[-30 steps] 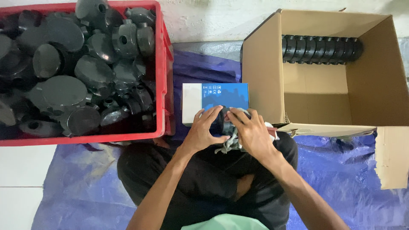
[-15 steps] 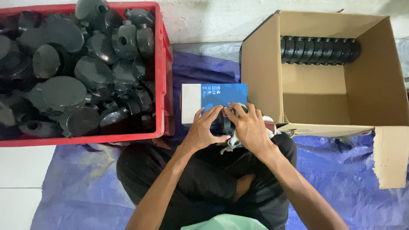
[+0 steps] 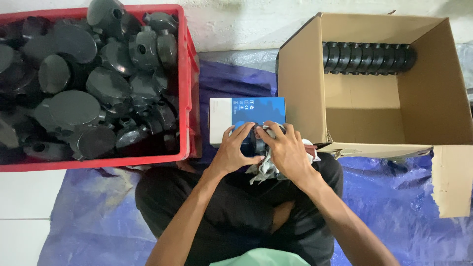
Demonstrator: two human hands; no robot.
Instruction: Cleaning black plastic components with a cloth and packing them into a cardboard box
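Both my hands meet over my lap, just in front of a small blue and white box [image 3: 246,109]. My left hand [image 3: 235,150] grips a black round part [image 3: 255,143], mostly hidden between my fingers. My right hand [image 3: 287,150] presses a grey-white rag [image 3: 263,170] against that part. The rag hangs down below my palms. I sit cross-legged in dark trousers on a blue tarp [image 3: 389,207].
A red crate [image 3: 189,88] at the left is heaped with black round plastic parts [image 3: 79,106]. An open cardboard box [image 3: 305,83] lies on its side at the right, holding a row of black parts [image 3: 367,57] along its far wall. White floor shows at the lower left.
My hands have shifted slightly around the part and the rag; the fingers have turned a little. Everything else stays put.
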